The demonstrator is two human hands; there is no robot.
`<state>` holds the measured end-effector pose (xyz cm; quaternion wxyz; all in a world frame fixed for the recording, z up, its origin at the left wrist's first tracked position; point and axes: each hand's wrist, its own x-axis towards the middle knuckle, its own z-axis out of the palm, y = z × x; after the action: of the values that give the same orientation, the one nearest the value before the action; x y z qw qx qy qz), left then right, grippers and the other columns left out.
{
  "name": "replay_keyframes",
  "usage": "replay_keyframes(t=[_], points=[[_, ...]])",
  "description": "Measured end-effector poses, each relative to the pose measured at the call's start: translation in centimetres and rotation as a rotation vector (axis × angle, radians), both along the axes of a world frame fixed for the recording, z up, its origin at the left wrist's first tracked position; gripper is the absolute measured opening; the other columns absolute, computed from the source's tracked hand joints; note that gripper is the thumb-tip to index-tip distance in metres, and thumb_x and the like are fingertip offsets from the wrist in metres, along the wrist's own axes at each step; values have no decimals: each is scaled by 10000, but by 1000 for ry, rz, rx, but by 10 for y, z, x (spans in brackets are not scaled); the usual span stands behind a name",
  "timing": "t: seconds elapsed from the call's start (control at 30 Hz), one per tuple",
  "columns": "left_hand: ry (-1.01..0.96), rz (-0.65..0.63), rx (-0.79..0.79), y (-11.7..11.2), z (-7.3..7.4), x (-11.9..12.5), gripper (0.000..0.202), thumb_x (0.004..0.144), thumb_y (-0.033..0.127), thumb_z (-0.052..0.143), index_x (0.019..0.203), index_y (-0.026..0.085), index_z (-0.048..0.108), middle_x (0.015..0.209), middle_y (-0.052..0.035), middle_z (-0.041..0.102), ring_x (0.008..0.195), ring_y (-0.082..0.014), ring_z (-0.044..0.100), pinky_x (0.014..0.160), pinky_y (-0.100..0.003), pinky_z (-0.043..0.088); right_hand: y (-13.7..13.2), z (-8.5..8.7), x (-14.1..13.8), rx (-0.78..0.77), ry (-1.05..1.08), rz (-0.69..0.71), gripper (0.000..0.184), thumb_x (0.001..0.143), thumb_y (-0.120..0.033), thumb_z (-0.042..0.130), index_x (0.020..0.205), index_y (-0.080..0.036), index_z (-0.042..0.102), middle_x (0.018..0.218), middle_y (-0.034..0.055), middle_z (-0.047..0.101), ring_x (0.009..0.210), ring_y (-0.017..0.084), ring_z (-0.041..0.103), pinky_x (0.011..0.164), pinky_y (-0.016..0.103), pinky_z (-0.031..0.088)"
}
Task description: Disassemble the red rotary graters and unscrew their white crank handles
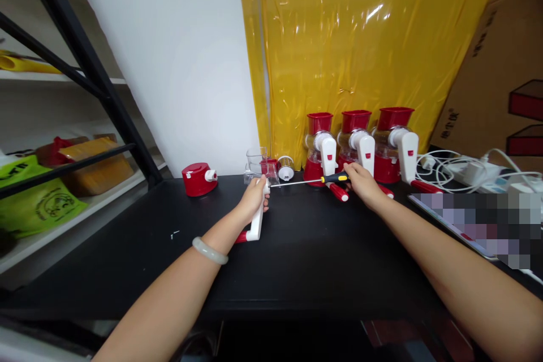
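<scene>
My left hand (253, 197) is closed round the upper end of a white crank handle (256, 226), whose red grip (241, 237) points left near the tabletop. In my right hand (360, 181) is a screwdriver (333, 179) with a black and yellow handle. Its long shaft runs level to the left, and the tip meets the crank's upper end by my left fingers; the exact contact is too small to make out. Just behind my left hand stand a clear plastic housing (255, 163) and a metal grater drum (285, 168). A red round base (199, 179) sits to the left.
Three assembled red and white rotary graters (320, 144) line the back of the black table (305, 260). At right are tangled white cables (441, 172), a power strip (481, 172) and a partly pixelated flat device (449, 223). Small screws (174, 234) lie at left, near a black metal shelf frame (91, 68).
</scene>
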<state>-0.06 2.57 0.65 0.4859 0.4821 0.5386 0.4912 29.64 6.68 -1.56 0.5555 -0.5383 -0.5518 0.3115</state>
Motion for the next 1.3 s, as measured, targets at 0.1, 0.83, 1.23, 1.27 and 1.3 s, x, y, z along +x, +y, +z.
replay_keyframes(t=[0.1,0.83,1.23,1.27,1.3], points=[[2,4,-8,0,0,0,295,929,510,440,874,221,424,600,56,466,382,-66,401,365,-157,364,2,-2,0,29,42,24,392,766,-608,606,676,-237,517,499,-41,469,459,140,464,467,291,422],[-33,6,-19,2,0,-1,290,928,502,447,857,223,417,582,61,463,368,-66,395,357,-158,355,7,-8,-3,106,270,84,425,666,-612,709,765,-227,557,745,-26,581,622,118,559,557,250,500],[-14,1,-33,0,1,1,272,944,488,420,886,222,428,587,58,462,372,-67,395,358,-157,360,3,-3,-5,52,239,-6,303,729,-516,636,754,-230,539,668,-27,562,547,126,542,483,255,463],[-13,-2,-33,0,1,1,274,943,488,422,882,221,425,591,57,463,374,-67,397,358,-155,359,3,-2,-5,40,203,-20,301,757,-526,606,751,-232,539,630,-26,557,519,131,530,474,263,450],[-11,-5,-30,-1,2,1,276,942,490,425,880,221,423,595,56,466,376,-66,398,359,-153,358,2,-1,-4,30,167,-33,307,783,-538,579,748,-235,539,595,-26,550,495,136,518,469,273,439]])
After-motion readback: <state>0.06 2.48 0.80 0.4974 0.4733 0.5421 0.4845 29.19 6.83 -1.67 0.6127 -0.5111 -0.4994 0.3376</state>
